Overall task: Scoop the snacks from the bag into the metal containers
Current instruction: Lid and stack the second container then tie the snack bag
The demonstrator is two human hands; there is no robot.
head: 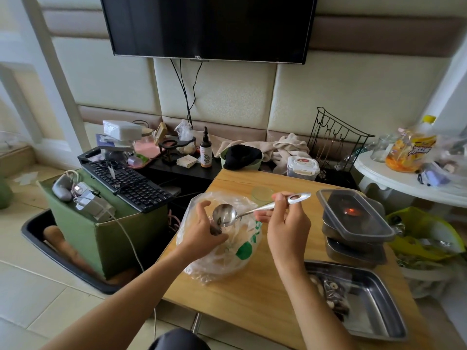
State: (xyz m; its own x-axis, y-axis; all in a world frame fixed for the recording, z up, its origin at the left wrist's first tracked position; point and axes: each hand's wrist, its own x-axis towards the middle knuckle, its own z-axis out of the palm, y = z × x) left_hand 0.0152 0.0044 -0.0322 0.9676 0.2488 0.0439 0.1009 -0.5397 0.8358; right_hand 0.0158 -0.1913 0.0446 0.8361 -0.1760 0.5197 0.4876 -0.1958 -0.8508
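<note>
A clear plastic bag (pixel 227 258) with green print lies on the wooden table (pixel 252 294). My left hand (pixel 202 231) reaches into the bag's mouth and holds a few dark snack pieces in its curled fingers. My right hand (pixel 285 223) grips the handle of a metal spoon (pixel 225 214), whose bowl hangs over the bag's opening with a seed or two in it. An open metal tray (pixel 379 309) at the near right holds a small pile of snacks (pixel 331 294). Stacked metal containers with clear lids (pixel 356 215) stand behind it.
A small glass dish (pixel 262 193) sits behind the bag. A lidded plastic jar (pixel 302 168) and a wire rack (pixel 333 140) stand at the table's far end. A green box with a keyboard (pixel 129 183) is at left, a yellow bag (pixel 427 236) at right.
</note>
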